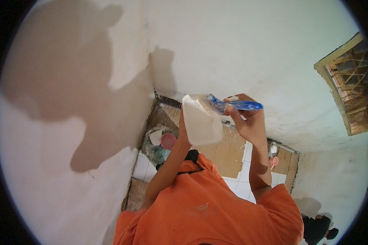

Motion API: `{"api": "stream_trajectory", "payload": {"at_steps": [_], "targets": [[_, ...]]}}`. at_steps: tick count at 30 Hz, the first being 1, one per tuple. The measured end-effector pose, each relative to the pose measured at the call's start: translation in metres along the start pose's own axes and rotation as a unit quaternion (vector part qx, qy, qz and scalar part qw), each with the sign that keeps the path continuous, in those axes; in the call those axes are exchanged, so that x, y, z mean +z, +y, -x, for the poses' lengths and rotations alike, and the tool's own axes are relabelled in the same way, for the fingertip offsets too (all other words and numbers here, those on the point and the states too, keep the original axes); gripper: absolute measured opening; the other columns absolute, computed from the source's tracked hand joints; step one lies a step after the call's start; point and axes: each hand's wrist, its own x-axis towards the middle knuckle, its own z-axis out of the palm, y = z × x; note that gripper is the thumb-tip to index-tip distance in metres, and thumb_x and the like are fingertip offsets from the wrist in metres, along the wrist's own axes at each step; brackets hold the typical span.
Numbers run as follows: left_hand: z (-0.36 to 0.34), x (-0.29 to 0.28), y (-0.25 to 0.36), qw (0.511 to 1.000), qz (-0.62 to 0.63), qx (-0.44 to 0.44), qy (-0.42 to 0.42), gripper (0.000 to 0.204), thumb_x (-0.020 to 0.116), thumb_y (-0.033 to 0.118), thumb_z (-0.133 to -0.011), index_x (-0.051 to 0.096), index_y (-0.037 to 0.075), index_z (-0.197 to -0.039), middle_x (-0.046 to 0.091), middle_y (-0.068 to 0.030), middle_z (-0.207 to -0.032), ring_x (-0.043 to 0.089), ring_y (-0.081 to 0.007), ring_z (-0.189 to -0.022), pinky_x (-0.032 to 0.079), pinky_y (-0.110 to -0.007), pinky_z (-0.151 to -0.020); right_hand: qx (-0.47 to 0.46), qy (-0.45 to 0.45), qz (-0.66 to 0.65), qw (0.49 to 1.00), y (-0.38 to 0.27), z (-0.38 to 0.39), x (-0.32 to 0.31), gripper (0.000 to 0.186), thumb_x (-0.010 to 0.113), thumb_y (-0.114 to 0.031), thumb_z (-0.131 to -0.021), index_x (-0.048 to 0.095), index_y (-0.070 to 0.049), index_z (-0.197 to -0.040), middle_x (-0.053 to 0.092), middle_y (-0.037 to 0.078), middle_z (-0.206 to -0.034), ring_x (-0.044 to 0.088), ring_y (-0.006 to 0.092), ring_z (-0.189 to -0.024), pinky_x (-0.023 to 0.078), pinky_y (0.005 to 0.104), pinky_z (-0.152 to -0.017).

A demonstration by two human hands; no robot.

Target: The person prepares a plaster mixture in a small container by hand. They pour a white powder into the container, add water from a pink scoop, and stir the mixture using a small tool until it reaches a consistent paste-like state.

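Note:
A white, rounded rectangular tub [206, 143] with whitish paint in it is held up in front of me, near the corner of the walls. My left hand [183, 130] grips its left side; most of the fingers are hidden behind the tub. In my right hand [248, 118] is a paintbrush [249, 105] with a blue handle, pinched between thumb and fingers. The brush's bristles are at the tub's far right rim, coated with pale paint. Whether they touch the rim I cannot tell.
Pale walls meet beyond the tub. A pink bowl [168, 141] lies below on the stained floor, beside brown sheeting [230, 155] and white tiles [242, 173]. A wooden-framed opening [342, 87] is in the right wall. Something dark [315, 228] shows at the lower right.

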Motion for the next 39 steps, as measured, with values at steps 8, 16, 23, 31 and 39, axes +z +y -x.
{"api": "stream_trajectory", "payload": {"at_steps": [8,16,23,31,39], "targets": [[-0.005,0.009,-0.004,0.999,-0.01,0.011,-0.04,0.067,0.038,0.059,-0.097,0.042,0.009,-0.141,0.055,-0.0138,-0.131,0.059,-0.0279,-0.114,0.052,-0.045,-0.096,-0.074,0.024,0.112,0.991,0.066,0.003,0.015,0.008,0.067,-0.004,-0.086,0.069,0.002,-0.088,0.067,0.013,-0.079,0.068,0.0195,-0.07,0.051,0.0298,-0.062],[-0.003,0.016,-0.005,0.99,0.087,-0.031,-0.103,0.068,0.037,0.058,-0.097,0.04,0.006,-0.142,0.053,-0.0152,-0.132,0.057,-0.0291,-0.118,0.051,-0.044,-0.097,-0.135,0.002,0.146,0.98,0.056,0.002,0.011,0.007,0.062,0.004,-0.088,0.067,0.007,-0.092,0.065,0.011,-0.088,0.065,0.014,-0.075,0.054,0.0257,-0.068],[-0.013,-0.008,-0.013,0.998,-0.005,-0.014,-0.058,0.064,0.039,0.055,-0.098,0.041,0.007,-0.141,0.054,-0.0152,-0.132,0.056,-0.0296,-0.118,0.048,-0.046,-0.1,-0.111,0.06,0.054,0.991,0.059,0.002,0.005,0.005,0.064,0.0,-0.088,0.066,0.005,-0.086,0.062,0.007,-0.073,0.06,0.0104,-0.067,0.047,0.0245,-0.06],[-0.009,-0.02,-0.022,0.993,-0.093,-0.01,0.078,0.054,0.039,0.045,-0.099,0.048,0.005,-0.133,0.059,-0.0133,-0.122,0.063,-0.026,-0.106,0.054,-0.04,-0.089,-0.139,-0.023,0.159,0.977,0.064,-0.003,-0.002,0.007,0.068,-0.001,-0.083,0.065,0.003,-0.079,0.062,0.012,-0.07,0.06,0.0158,-0.061,0.046,0.03,-0.055],[-0.03,-0.03,-0.018,0.984,-0.161,0.068,-0.041,0.05,0.04,0.038,-0.1,0.042,0.006,-0.139,0.055,-0.0135,-0.128,0.059,-0.0265,-0.113,0.053,-0.041,-0.094,-0.161,0.003,0.161,0.974,0.049,-0.007,-0.008,0.009,0.068,-0.006,-0.084,0.065,0.001,-0.077,0.063,0.013,-0.075,0.062,0.0214,-0.061,0.047,0.031,-0.055]]}}
